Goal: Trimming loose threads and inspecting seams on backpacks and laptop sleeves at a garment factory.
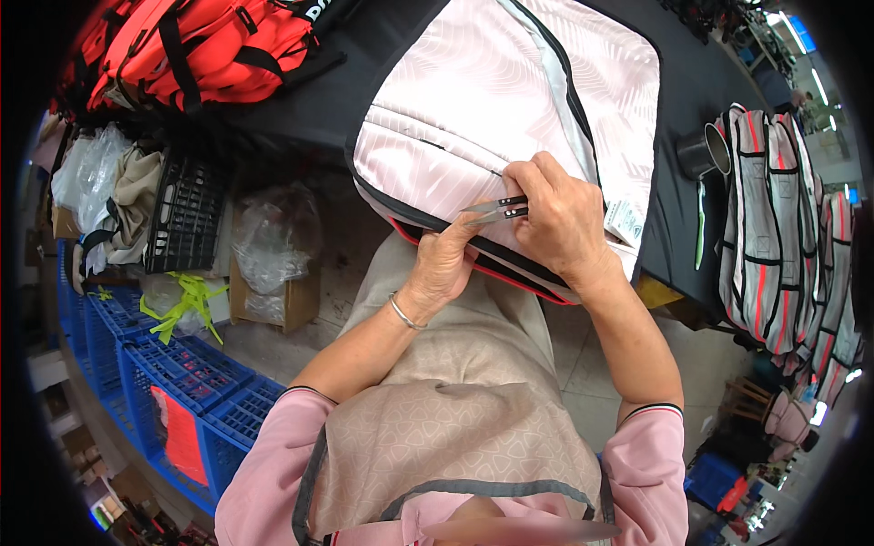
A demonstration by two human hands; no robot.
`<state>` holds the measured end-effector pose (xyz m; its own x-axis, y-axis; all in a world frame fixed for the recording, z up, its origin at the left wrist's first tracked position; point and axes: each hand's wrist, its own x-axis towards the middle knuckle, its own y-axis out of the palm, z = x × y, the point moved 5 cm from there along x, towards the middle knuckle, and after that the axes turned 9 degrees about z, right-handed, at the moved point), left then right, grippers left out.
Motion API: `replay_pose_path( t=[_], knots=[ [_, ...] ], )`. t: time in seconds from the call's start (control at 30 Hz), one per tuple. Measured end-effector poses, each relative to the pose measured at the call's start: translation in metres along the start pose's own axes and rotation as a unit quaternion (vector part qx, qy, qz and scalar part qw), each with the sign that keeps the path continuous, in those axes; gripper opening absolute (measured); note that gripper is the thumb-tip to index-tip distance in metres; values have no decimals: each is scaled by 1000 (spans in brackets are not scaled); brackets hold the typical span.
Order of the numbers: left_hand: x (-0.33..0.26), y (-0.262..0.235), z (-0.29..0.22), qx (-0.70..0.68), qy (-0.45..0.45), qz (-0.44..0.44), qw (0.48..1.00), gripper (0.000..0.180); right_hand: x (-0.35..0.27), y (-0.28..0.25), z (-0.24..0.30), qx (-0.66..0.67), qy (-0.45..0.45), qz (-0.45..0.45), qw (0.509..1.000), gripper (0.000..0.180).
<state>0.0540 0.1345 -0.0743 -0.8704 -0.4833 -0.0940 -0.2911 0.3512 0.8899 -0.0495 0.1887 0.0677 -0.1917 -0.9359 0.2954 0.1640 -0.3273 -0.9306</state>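
Note:
A pale pink backpack [510, 91] with black trim and a red lower edge lies on a black table [692, 100] in front of me. My right hand [555, 218] grips small metal thread snips [492, 211], blades pointing left over the bag's near edge. My left hand [442, 264] pinches the bag's lower edge just below the snips' tips; a silver bracelet sits on that wrist. A white label [625, 220] hangs at the bag's right corner.
Red-orange bags [200, 45] lie at the table's far left. A metal cup [701, 150] and a green tool [699, 227] sit on the right, beside striped backpacks [774, 227]. Blue crates [173, 382], a black crate [187, 214], and a cardboard box [273, 291] stand on the floor left.

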Motion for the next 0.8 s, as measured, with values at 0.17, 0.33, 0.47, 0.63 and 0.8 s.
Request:
replay_pose_path(
  t=[0.17,0.33,0.47,0.63,0.8],
  knots=[
    [3,24,-12,23,23,-7,999,42,5,6,-28,70,53,-24,996,20],
    [2,28,-18,18,-7,-3,1000,52,-5,-7,-40,216,152,-31,964,31],
    [5,27,-19,15,6,14,1000,56,-3,-16,-20,242,113,-43,963,33],
    [7,28,-22,9,7,24,1000,57,2,-18,-28,139,40,6,989,26],
    [7,26,-20,-10,-1,19,1000,54,10,-19,-24,91,-9,12,996,25]
  ],
)
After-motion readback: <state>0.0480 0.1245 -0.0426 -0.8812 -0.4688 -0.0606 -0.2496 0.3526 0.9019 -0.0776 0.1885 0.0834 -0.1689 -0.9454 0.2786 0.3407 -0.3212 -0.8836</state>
